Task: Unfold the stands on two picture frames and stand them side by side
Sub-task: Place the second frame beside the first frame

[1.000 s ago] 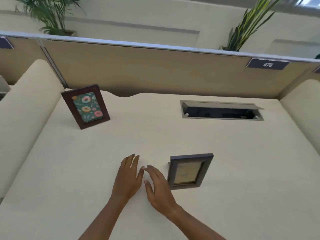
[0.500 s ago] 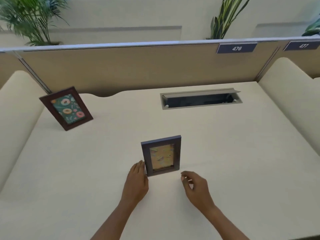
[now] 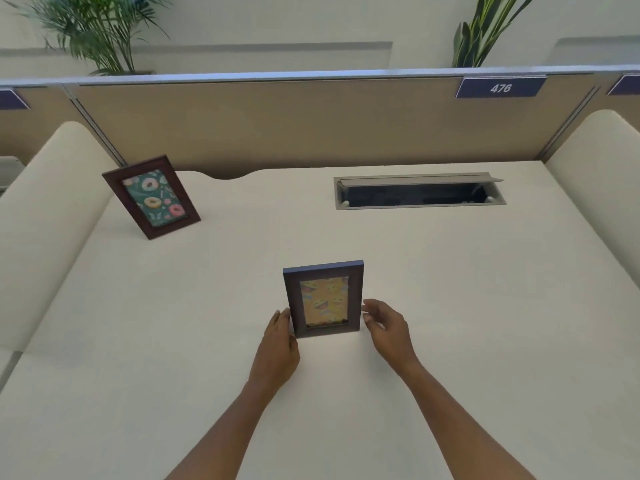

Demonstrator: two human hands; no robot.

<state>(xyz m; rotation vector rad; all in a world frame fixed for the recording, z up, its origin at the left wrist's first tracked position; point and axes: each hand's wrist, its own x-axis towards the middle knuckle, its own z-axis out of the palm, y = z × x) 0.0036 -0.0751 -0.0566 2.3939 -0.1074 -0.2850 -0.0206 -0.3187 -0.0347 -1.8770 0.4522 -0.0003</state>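
A dark-framed picture with a yellow emoji print (image 3: 323,300) stands upright on the cream desk (image 3: 450,306), near its middle and facing me. My left hand (image 3: 278,344) rests with flat fingers against the frame's lower left edge. My right hand (image 3: 386,325) hovers just off the frame's right edge with its fingers apart, a small gap between them and the wood. A second, brown frame with a green donut print (image 3: 151,196) stands at the far left of the desk, leaning back and turned at an angle. Both stands are hidden behind the frames.
An open cable hatch (image 3: 419,194) is set into the desk at the back right. A tan divider panel (image 3: 277,126) with a "476" label (image 3: 501,87) closes off the far side. Cream padded walls (image 3: 45,216) rise on both sides. Plants stand behind the divider.
The emoji frame went from turned sideways to upright and facing me. My right hand has come in close to its right edge; my left hand has stayed at its left edge.
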